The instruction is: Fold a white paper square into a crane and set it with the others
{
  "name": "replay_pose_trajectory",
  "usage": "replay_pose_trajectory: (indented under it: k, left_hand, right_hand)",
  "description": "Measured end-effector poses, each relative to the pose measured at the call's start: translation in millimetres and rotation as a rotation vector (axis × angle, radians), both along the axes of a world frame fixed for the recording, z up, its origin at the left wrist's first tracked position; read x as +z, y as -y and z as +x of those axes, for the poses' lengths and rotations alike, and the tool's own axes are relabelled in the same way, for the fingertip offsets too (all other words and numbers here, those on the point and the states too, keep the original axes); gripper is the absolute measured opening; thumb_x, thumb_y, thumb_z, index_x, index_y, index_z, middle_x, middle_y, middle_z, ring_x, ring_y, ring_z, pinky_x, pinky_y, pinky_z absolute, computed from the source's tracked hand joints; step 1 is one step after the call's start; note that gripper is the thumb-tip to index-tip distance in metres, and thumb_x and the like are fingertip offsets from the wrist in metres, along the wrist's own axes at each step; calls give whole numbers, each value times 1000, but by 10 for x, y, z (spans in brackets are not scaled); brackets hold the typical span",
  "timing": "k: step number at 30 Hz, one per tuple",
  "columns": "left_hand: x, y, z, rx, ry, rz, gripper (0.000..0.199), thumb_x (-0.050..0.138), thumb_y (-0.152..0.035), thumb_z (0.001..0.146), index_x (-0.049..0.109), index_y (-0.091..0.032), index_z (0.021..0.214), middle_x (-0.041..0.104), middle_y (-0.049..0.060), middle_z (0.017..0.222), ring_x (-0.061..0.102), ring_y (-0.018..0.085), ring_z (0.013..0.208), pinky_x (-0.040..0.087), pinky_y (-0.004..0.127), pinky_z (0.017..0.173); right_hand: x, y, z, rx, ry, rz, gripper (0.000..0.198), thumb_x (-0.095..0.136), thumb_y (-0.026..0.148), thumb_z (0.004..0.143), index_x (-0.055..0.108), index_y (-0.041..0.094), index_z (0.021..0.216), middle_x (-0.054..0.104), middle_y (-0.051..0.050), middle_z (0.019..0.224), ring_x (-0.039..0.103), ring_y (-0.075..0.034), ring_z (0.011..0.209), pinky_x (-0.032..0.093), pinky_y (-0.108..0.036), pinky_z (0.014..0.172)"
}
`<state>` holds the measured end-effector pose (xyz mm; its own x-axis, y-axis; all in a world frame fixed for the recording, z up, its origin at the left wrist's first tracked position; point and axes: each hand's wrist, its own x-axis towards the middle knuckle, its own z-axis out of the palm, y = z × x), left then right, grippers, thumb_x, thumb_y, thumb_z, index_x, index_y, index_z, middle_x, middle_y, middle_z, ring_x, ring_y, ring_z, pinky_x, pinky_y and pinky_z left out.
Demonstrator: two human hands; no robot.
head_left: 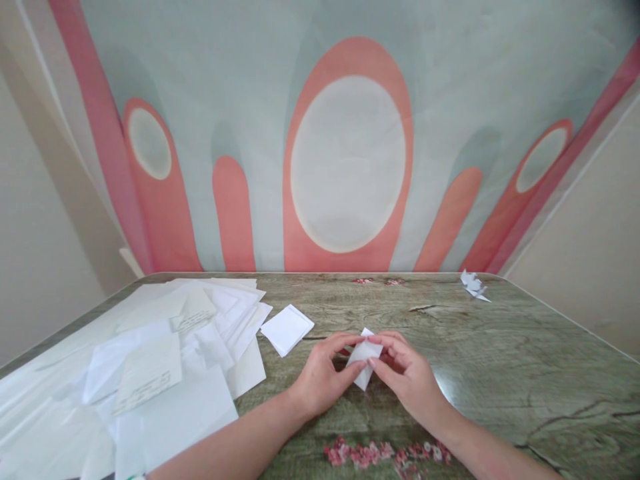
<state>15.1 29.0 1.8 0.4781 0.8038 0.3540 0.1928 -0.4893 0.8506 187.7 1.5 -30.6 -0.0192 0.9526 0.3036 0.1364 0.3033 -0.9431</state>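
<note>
Soft, even light is filling the view. Glare [444, 387] is shining off the counter [525, 353] between four and five o'clock. Toward eight o'clock, white papers [185, 417] are washing out, their print [150, 390] blurring. Near five o'clock, the fingers [393, 343] and folded paper [366, 353] are appearing slightly soft. Wide-angle distortion is slanting the side walls [583, 260] at three and nine o'clock; the corner [631, 8] toward two is looking dark.
</note>
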Motion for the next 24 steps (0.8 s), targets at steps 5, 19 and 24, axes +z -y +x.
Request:
replay_pose_trajectory:
  k: [5, 19, 24]
  left_hand:
    - [-49, -33, 10, 23, 3, -39, 27, 61, -18, 75, 63, -19, 102, 62, 6, 101, 58, 18, 91, 48, 29, 80]
    - [-263, -105, 29, 21, 85, -252, 26, 61, -25, 76, 61, -14, 99, 66, 8, 93, 62, 19, 83, 47, 30, 77]
    - [-257, -108, 27, 1, 144, -307, 28, 61, -26, 76, 60, -12, 100, 67, 8, 90, 62, 18, 80, 48, 29, 74]
  right_hand:
    - [-18, -8, -27, 38, -107, -28, 32, 62, 29, 76, 58, 22, 107, 42, -7, 113, 57, -17, 88, 52, -30, 75]
    - [32, 23, 33, -14, 68, 58, 22, 52, 28, 84, 63, 22, 101, 47, -9, 115, 58, -18, 92, 52, -31, 78]
    - [74, 35, 76, -24, 237, 186, 26, 45, 20, 86, 62, 24, 105, 50, -9, 116, 53, -20, 104, 49, -34, 84]
